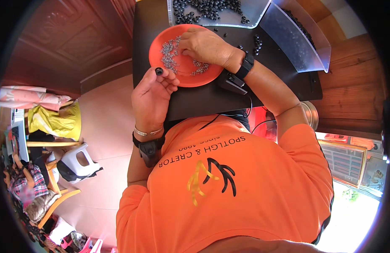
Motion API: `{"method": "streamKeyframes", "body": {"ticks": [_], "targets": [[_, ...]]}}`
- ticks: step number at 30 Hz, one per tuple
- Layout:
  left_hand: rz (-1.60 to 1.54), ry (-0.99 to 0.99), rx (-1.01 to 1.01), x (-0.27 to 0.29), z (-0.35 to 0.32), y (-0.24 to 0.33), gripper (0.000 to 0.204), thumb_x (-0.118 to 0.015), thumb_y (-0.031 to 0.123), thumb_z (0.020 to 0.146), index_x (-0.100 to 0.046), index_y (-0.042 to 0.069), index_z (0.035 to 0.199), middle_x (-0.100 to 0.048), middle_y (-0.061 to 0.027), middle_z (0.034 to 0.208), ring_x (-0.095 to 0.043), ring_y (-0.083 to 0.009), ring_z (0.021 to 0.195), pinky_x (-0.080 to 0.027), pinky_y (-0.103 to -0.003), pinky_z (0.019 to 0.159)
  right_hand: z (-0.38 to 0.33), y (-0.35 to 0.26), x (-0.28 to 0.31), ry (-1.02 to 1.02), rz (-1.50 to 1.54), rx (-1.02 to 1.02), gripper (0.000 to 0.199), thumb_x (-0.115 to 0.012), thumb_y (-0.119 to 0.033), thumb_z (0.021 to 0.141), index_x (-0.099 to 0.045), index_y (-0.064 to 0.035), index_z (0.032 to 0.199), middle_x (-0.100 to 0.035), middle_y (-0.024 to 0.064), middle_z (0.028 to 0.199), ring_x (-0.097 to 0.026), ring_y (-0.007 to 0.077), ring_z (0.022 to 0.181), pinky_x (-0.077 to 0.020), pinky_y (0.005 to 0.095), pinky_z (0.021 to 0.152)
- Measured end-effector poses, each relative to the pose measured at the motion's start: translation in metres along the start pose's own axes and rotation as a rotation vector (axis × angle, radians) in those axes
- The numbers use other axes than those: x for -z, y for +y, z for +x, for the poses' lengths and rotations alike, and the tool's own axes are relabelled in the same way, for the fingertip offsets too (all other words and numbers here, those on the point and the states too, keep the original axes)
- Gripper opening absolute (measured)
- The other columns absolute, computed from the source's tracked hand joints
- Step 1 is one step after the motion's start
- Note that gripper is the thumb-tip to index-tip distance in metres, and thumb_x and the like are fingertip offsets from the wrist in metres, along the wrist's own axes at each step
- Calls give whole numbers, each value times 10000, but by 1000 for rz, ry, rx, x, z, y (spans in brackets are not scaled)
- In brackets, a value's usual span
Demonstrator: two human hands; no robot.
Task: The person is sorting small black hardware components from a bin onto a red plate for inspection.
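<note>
My left hand (pixel 155 95) is at the near left edge of a red plate (pixel 149 52), palm turned up. Its thumb and forefinger pinch a small black round piece (pixel 159 71) with a hollow in its end. Inside the plate lie many tiny silvery metal pieces (pixel 168 55), mostly along its left side and lower right. Over the plate, my right hand (pixel 205 45) reaches down with bent fingers, the tips close together near the metal pieces. What those fingertips hold, if anything, is hidden.
Behind the plate, a clear bin (pixel 258 21) holds many black round pieces; a second clear bin (pixel 292 42) tilts at the right. Loose black pieces (pixel 257 44) lie on the dark table (pixel 186 101). A black device (pixel 233 82) with a cable sits beneath my right wrist.
</note>
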State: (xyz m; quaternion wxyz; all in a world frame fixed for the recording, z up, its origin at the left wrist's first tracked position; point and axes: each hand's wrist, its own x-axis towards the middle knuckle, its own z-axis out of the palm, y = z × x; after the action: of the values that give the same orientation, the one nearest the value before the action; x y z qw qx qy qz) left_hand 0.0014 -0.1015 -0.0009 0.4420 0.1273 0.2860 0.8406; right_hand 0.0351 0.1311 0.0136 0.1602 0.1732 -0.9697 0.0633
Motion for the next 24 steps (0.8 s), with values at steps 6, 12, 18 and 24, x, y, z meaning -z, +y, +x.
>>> {"method": "streamKeyframes", "body": {"ticks": [6, 12, 18, 24], "targets": [[33, -30, 23, -9, -2, -5, 202, -437, 208, 936, -533, 30, 925, -580, -100, 908, -571, -211, 829, -427, -304, 751, -11, -6, 15, 14, 275, -268, 131, -627, -110, 819, -634, -29, 923, -640, 56, 864, -613, 212, 854, -477, 296, 808], [84, -63, 61, -23, 3, -13, 208, -440, 219, 935, -533, 33, 938, -588, -98, 892, -577, -204, 812, -434, -300, 743, -24, -22, 37, 106, 1284, -570, 165, -598, -161, 911, -646, -24, 991, -655, 22, 938, -592, 105, 906, -455, 265, 840], [114, -96, 81, -33, 10, -21, 233, -437, 237, 941, -542, 32, 973, -593, -87, 902, -578, -196, 814, -437, -299, 738, -28, -54, 50, 172, 1407, -410, 147, -594, -152, 913, -653, -37, 984, -661, 39, 918, -592, 100, 867, -462, 250, 794], [110, -119, 89, -36, 12, -26, 235, -438, 241, 943, -540, 34, 987, -592, -77, 898, -578, -192, 817, -438, -298, 741, -35, -60, 38, 247, 1396, -344, 113, -572, -99, 921, -623, -21, 985, -628, 13, 838, -582, 75, 735, -488, 233, 706]]}}
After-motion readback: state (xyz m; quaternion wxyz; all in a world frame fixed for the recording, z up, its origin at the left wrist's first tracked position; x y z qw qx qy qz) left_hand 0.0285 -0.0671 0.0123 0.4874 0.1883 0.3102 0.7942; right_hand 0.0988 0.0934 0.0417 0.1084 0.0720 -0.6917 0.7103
